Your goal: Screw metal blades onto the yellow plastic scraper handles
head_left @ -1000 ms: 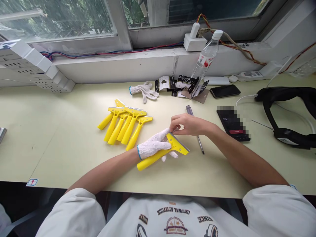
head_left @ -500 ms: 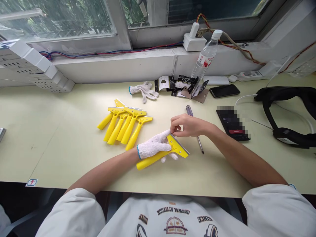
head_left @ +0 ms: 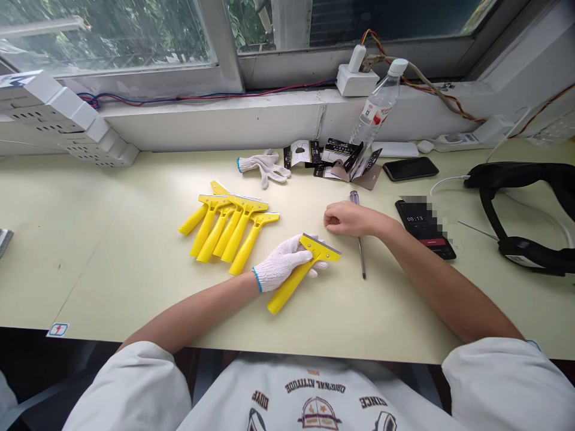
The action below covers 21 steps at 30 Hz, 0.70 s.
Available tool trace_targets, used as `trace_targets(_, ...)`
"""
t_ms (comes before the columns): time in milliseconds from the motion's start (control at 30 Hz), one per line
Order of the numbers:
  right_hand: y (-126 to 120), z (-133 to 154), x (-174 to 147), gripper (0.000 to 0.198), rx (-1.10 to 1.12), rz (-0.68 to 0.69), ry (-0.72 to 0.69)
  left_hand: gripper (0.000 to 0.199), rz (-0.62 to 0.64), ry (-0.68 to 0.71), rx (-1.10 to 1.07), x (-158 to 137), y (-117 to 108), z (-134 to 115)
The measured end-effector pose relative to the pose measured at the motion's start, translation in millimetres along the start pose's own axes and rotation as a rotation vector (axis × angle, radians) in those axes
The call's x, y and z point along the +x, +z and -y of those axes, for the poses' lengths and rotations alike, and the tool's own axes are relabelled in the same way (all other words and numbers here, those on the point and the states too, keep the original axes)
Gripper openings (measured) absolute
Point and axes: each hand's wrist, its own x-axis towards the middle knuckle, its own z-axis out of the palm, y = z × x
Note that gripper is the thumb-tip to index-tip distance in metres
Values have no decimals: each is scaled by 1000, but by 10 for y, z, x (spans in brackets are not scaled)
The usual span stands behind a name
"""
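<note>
My left hand (head_left: 283, 263), in a white knitted glove with a blue cuff, grips a yellow scraper (head_left: 294, 285) just below its head. The scraper's wide head with two screws points up and to the right. To its right, my bare right hand (head_left: 345, 218) is closed, fingers curled; whatever may be inside them is hidden. Beneath that hand and wrist lies a screwdriver (head_left: 362, 257), its clear purple handle and metal shaft showing on either side. Several more yellow scrapers (head_left: 230, 233) lie heaped to the left.
A second white glove (head_left: 265, 166) and black packaging cards (head_left: 339, 157) lie at the back. Behind them stands a water bottle (head_left: 380, 105). To the right are two phones (head_left: 411, 169) and a black headset (head_left: 498, 209) with a cable. White boxes (head_left: 85, 129) are stacked far left.
My right hand has left the scraper's blade edge and moved right, closing over the screwdriver. My left hand has turned the scraper, so its handle points more toward me.
</note>
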Motion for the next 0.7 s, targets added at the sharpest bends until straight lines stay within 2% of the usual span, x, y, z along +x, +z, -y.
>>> trace_targets(100, 5, 11, -1, 11, -24, -34, -15, 45, -4, -8, 20, -2, -4, 0)
trace_targets(233, -40, 165, -47, 14, 46, -135, -56, 45, -17, -13, 40, -17, 21, -28)
trace_targets(333, -85, 337, -105, 14, 148, -109, -89, 45, -25, 14, 56, -19, 31, -34)
trace_targets(467, -118, 515, -170, 14, 153, -33, -123, 43, -67, 35, 63, -17, 48, -29)
trace_targets(600, -106, 601, -203, 11, 155, -85, -126, 45, -104, 38, 62, -24, 85, -41)
trace_targets(700, -77, 649, -219, 6, 148, -107, -185, 48, -139, 38, 76, -31, 98, -54)
